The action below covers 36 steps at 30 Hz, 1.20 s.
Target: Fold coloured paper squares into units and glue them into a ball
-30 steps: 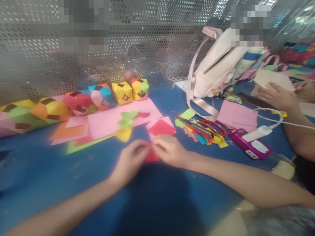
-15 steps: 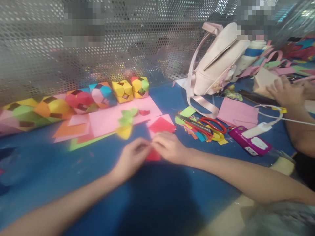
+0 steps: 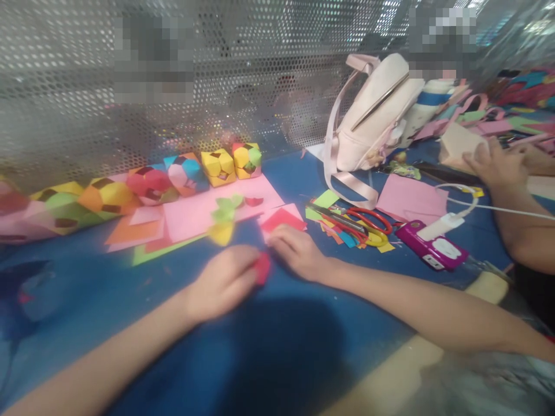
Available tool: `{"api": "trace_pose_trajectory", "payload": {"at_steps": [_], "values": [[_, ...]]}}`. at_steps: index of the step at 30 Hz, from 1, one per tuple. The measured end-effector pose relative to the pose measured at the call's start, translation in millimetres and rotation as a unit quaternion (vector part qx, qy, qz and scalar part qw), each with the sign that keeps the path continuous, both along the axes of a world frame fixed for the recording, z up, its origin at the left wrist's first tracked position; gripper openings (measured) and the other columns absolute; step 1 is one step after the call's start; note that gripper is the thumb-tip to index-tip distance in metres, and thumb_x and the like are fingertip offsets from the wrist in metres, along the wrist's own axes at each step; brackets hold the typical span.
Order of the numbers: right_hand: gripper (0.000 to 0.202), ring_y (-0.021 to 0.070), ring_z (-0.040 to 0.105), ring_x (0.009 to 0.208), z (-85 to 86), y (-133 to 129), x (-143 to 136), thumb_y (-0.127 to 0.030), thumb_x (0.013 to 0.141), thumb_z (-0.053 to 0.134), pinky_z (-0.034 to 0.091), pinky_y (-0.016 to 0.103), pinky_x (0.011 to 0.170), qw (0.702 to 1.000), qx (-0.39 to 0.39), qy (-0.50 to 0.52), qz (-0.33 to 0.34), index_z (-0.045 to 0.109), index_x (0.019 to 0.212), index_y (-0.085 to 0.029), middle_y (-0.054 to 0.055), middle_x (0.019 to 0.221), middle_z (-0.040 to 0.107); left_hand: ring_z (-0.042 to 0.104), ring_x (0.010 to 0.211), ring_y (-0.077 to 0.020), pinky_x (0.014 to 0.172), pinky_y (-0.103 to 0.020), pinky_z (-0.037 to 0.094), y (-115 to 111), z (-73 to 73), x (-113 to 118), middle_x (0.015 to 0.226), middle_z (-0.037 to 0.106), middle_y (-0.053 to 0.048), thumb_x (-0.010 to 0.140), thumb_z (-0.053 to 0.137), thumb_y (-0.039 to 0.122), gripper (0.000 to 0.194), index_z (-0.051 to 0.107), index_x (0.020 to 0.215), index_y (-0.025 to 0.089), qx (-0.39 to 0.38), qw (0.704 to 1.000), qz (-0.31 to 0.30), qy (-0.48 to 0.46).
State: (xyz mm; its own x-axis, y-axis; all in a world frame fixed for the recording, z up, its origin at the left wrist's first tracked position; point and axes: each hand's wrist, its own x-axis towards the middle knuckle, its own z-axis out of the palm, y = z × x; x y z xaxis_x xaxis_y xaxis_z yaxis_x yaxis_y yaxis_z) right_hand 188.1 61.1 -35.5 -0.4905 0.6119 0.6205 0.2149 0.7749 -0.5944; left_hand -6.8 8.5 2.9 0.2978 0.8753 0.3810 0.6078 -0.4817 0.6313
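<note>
Between the thumb and fingers of my left hand (image 3: pixel 228 280) is a small red paper piece (image 3: pixel 262 268), whose fold is blurred. Just to its right, my right hand (image 3: pixel 297 251) has its fingers pinched together; whatever they may hold is hidden. Beyond my right hand, a red paper (image 3: pixel 284 219) lies on a pink sheet (image 3: pixel 297 210). Small green (image 3: pixel 224 211) and yellow (image 3: pixel 221 233) folded pieces sit on and beside a large pink sheet (image 3: pixel 191 218).
Folded paper blocks (image 3: pixel 219 167) line the mesh wall. At right are scissors (image 3: pixel 375 225) over paper scraps, a purple device (image 3: pixel 433 245) with a white cable, a pale backpack (image 3: pixel 373 115) and another person's hand (image 3: pixel 498 167) on a cream paper form.
My hands have moved apart. The red piece that was between them has gone left with my left hand. The view has shifted slightly.
</note>
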Motion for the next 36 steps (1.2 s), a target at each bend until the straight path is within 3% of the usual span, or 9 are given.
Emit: {"api": "trace_pose_trajectory", "payload": {"at_steps": [3,6,8,11,14,18,25,32,36], "values": [[0.027,0.0115,0.051,0.068,1.9,0.1,-0.4,-0.027,0.095,0.034,0.043,0.024,0.066,1.0,-0.005,-0.013,-0.008,0.05,0.076,-0.018,0.001,0.072,0.053,0.062,0.076,-0.0199,0.076,-0.031,0.052,-3.6,-5.9,5.3,0.077,0.066,-0.005,0.08,0.052,0.027,0.01,0.062,0.077,0.025,-0.015,0.991,-0.117,0.061],[0.033,0.01,0.041,0.055,0.8,0.5,-2.2,-0.028,0.095,0.033,0.038,0.022,0.055,0.999,0.0,-0.036,-0.031,0.04,0.063,-0.02,-0.003,0.059,0.041,0.062,0.076,-0.0181,0.075,-0.028,0.051,-6.7,-15.4,9.8,0.079,0.066,-0.005,0.081,0.048,0.021,0.013,0.061,0.08,0.024,0.012,0.987,-0.137,0.08],[0.034,0.0099,0.039,0.053,-2.2,1.2,-3.9,-0.027,0.095,0.034,0.036,0.023,0.053,0.998,0.012,-0.049,-0.035,0.037,0.062,-0.02,-0.004,0.057,0.039,0.061,0.081,-0.0173,0.075,-0.027,0.05,-6.2,-21.6,11.9,0.085,0.066,-0.006,0.081,0.047,0.017,0.014,0.06,0.08,0.022,0.043,0.989,-0.119,0.076],[0.024,0.0117,0.048,0.061,-8.7,2.4,-5.8,-0.021,0.093,0.036,0.04,0.023,0.058,0.996,0.039,-0.07,-0.026,0.046,0.072,-0.018,0.0,0.066,0.051,0.06,0.084,-0.0154,0.075,-0.026,0.048,-2.3,-27.4,14.8,0.088,0.064,-0.006,0.081,0.046,0.013,0.013,0.057,0.081,0.02,0.057,0.998,-0.032,0.015],[0.02,0.0145,0.054,0.069,-14.1,2.8,-6.0,-0.011,0.088,0.034,0.043,0.025,0.063,0.991,0.089,-0.097,-0.006,0.052,0.084,-0.016,0.005,0.076,0.059,0.059,0.077,-0.0141,0.071,-0.025,0.048,1.4,-27.9,17.7,0.081,0.061,-0.003,0.079,0.048,0.014,0.007,0.054,0.08,0.018,-0.001,0.996,0.065,-0.058],[0.024,0.0152,0.052,0.063,-12.2,-0.2,-3.7,-0.01,0.086,0.034,0.043,0.027,0.061,0.989,0.112,-0.094,-0.01,0.054,0.075,-0.017,0.004,0.068,0.059,0.056,0.068,-0.0123,0.065,-0.024,0.047,3.2,-25.0,20.0,0.076,0.06,0.001,0.077,0.051,0.02,0.003,0.054,0.079,0.018,-0.082,0.985,0.121,-0.091],[0.018,0.0146,0.05,0.061,-0.2,-6.9,-2.6,-0.024,0.087,0.043,0.039,0.027,0.059,0.993,0.079,-0.089,-0.019,0.053,0.073,-0.017,0.003,0.066,0.059,0.052,0.062,-0.0097,0.059,-0.021,0.044,3.2,-26.4,21.0,0.072,0.056,0.003,0.075,0.052,0.017,0.003,0.052,0.077,0.019,-0.12,0.981,0.115,-0.103],[0.022,0.0119,0.043,0.052,-0.9,-6.8,-3.8,-0.016,0.082,0.044,0.033,0.025,0.053,0.99,0.109,-0.079,-0.03,0.045,0.061,-0.019,-0.001,0.054,0.052,0.055,0.067,-0.0105,0.062,-0.022,0.045,2.4,-23.5,24.0,0.079,0.06,0.001,0.074,0.055,0.018,0.009,0.054,0.082,0.019,-0.176,0.97,0.07,-0.151],[0.021,0.014,0.049,0.058,2.2,-6.9,0.6,-0.02,0.086,0.042,0.035,0.027,0.056,0.985,0.137,-0.103,0.0,0.051,0.067,-0.018,0.002,0.06,0.057,0.056,0.068,-0.0119,0.064,-0.023,0.045,3.4,-22.0,22.2,0.075,0.061,0.0,0.075,0.051,0.016,0.006,0.057,0.077,0.018,-0.156,0.98,0.063,-0.106]]}}
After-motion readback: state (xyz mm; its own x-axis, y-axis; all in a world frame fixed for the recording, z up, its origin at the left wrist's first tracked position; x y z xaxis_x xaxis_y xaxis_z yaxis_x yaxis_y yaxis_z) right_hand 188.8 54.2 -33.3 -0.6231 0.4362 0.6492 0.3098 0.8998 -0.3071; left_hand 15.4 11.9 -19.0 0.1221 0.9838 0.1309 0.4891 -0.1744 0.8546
